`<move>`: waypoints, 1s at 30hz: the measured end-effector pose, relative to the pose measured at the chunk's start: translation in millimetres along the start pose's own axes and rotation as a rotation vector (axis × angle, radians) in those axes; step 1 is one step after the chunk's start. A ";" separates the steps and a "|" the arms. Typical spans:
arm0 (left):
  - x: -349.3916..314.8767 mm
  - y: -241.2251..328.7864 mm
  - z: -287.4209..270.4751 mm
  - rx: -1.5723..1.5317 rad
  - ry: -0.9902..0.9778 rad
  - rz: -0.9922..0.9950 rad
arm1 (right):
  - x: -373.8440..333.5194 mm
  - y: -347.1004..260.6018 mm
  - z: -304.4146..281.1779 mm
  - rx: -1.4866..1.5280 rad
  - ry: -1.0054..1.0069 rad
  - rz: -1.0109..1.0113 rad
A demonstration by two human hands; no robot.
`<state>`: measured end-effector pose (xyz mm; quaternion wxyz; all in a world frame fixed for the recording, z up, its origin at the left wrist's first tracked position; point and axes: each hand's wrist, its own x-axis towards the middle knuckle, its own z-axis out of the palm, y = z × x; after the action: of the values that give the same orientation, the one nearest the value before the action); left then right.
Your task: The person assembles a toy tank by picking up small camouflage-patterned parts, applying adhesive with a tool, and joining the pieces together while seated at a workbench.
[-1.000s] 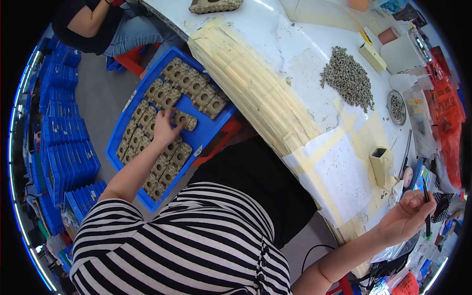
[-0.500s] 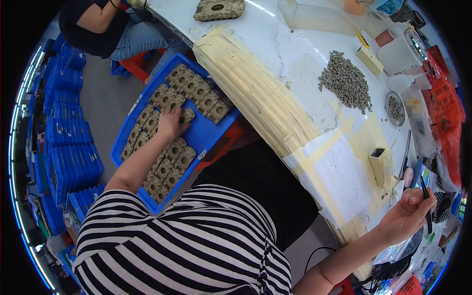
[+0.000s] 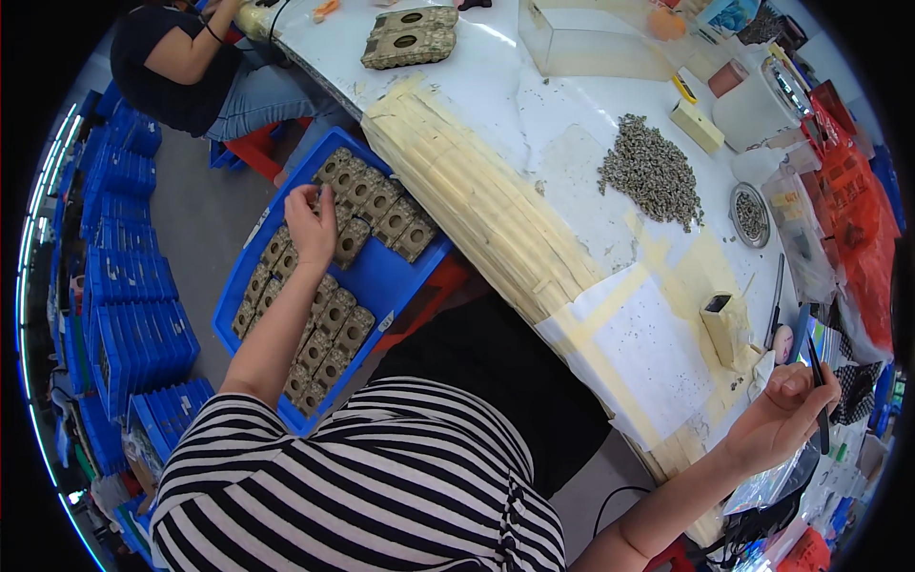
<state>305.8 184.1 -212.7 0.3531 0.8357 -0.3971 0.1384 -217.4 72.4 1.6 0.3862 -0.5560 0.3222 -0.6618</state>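
My left hand (image 3: 313, 227) is over the blue tray (image 3: 375, 272) at my left, its fingers and thumb closed around one of the camouflage toy tank hulls, mostly hidden by the hand. Rows of similar hulls (image 3: 334, 319), each with a round hole on top, fill much of the tray. One hull (image 3: 353, 240) sits just right of my wrist, beside bare blue tray floor. Off to the right, past the table's edge, my right hand (image 3: 786, 410) grips slim black tweezers (image 3: 818, 381), held upright.
On the white table (image 3: 562, 105) lie a heap of small grey parts (image 3: 653, 172), a round metal dish (image 3: 750, 214), a clear bin (image 3: 600, 43) and two hulls (image 3: 410, 38). Blue crates (image 3: 143, 276) stack at the left. Another person (image 3: 191, 67) sits at the far left.
My left hand has drawn back to the left and its fingers have curled up around a hull. The right hand keeps the tweezers, nearly still. The whole view has shifted slightly.
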 end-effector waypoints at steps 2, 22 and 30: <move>46.3 54.9 -14.9 -0.192 0.145 0.176 | -1.2 -4.3 9.9 -0.002 0.049 -0.036; 110.4 255.6 -53.4 -1.144 -0.940 0.522 | -3.9 -8.4 28.2 -0.281 0.085 -0.143; 90.3 391.4 -14.5 -1.475 -1.673 0.443 | 2.2 -6.8 20.8 -0.268 0.151 -0.163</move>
<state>66.9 -27.2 31.8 0.3509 0.1658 -0.6318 -0.6710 -198.2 74.0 12.1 0.2282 -0.5754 0.3897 -0.6819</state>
